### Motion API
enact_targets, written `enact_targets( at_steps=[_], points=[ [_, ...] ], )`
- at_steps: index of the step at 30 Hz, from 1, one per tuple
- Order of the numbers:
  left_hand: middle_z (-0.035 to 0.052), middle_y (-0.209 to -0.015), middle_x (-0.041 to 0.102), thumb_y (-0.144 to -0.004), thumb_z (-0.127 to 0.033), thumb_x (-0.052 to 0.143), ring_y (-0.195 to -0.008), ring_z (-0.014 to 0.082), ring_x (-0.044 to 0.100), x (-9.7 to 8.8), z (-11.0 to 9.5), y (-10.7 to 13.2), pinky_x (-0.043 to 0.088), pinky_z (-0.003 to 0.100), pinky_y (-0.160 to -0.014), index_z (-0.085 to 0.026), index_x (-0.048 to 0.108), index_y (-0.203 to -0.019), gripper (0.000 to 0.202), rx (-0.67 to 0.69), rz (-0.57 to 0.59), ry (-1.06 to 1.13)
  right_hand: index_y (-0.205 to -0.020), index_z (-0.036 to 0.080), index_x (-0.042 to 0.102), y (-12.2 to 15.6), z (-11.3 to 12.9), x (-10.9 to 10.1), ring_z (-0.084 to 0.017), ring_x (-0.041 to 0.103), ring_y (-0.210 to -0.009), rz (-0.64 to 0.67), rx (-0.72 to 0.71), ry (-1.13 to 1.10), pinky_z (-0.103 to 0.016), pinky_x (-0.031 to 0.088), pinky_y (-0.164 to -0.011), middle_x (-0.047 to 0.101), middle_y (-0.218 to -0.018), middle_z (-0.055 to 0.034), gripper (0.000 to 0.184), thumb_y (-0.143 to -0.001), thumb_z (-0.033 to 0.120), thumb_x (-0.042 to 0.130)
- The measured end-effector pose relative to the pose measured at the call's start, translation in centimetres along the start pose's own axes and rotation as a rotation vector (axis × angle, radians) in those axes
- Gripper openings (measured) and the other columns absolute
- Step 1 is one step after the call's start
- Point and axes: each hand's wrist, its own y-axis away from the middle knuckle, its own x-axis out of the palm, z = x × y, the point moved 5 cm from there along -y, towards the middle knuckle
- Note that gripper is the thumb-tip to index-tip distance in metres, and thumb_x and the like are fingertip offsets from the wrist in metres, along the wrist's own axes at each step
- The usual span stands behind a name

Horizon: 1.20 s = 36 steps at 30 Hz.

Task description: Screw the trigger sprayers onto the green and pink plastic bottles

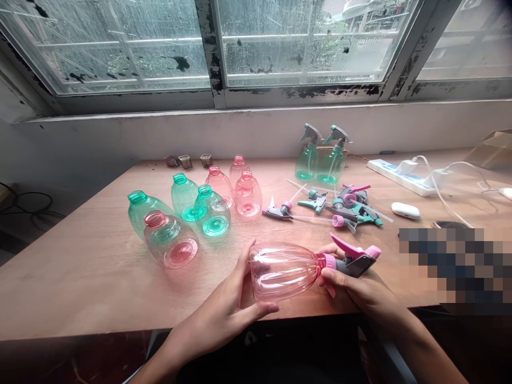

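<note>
A clear pink spray bottle lies sideways above the table's front edge, held between both hands. My left hand cups its base, fingers wrapped round it. My right hand grips the neck where a pink and grey trigger sprayer head sits on the bottle. Loose trigger sprayer heads lie in a pile just beyond, one more to their left.
Several empty green and pink bottles stand or lie at mid-left of the wooden table. Two green bottles with sprayers stand at the back. A power strip with cables and a white case are at right.
</note>
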Motion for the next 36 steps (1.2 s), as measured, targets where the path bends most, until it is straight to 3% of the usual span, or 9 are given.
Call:
enact_targets(
  at_steps=[10,22,28,36],
  points=[
    [0.01,-0.18,0.012,-0.098,-0.046,0.07,-0.165,0.032,0.01,0.0,0.29,0.1,0.02,0.049,-0.134,-0.022,-0.001,-0.171,0.104,-0.013,0.004,0.002,-0.096,0.018,0.079,-0.01,-0.24,-0.06,-0.015,0.059,-0.065,0.016,-0.004,-0.002,-0.029,0.045,-0.063,0.068,-0.069,0.0007,0.024,-0.095,0.042,0.079],
    [0.011,-0.179,0.015,-0.097,-0.046,0.073,-0.164,0.0361,0.012,-0.08,-0.01,-0.15,0.021,0.054,-0.133,-0.024,0.003,-0.171,0.104,0.017,-0.025,-0.005,-0.108,0.019,0.078,0.08,0.15,0.08,-0.017,0.061,-0.067,-0.005,-0.004,0.004,-0.029,0.047,-0.065,0.067,-0.068,0.002,0.027,-0.094,0.042,0.081],
    [0.0104,-0.179,0.012,-0.098,-0.046,0.071,-0.165,0.0347,0.011,-0.12,-0.01,-0.07,0.02,0.052,-0.133,-0.023,0.0,-0.171,0.105,0.012,-0.011,-0.007,-0.112,0.02,0.077,-0.05,0.16,0.09,-0.016,0.061,-0.065,-0.003,0.0,0.004,-0.029,0.047,-0.064,0.067,-0.068,0.0024,0.029,-0.094,0.042,0.081],
    [0.0112,-0.179,0.017,-0.098,-0.044,0.072,-0.164,0.0352,0.014,-0.03,0.08,0.12,0.02,0.054,-0.133,-0.025,0.001,-0.171,0.103,-0.003,-0.014,0.006,-0.103,0.02,0.078,-0.14,0.27,0.18,-0.017,0.061,-0.067,0.003,-0.006,0.029,-0.031,0.047,-0.066,0.068,-0.07,0.0008,0.026,-0.094,0.045,0.08]
  ],
)
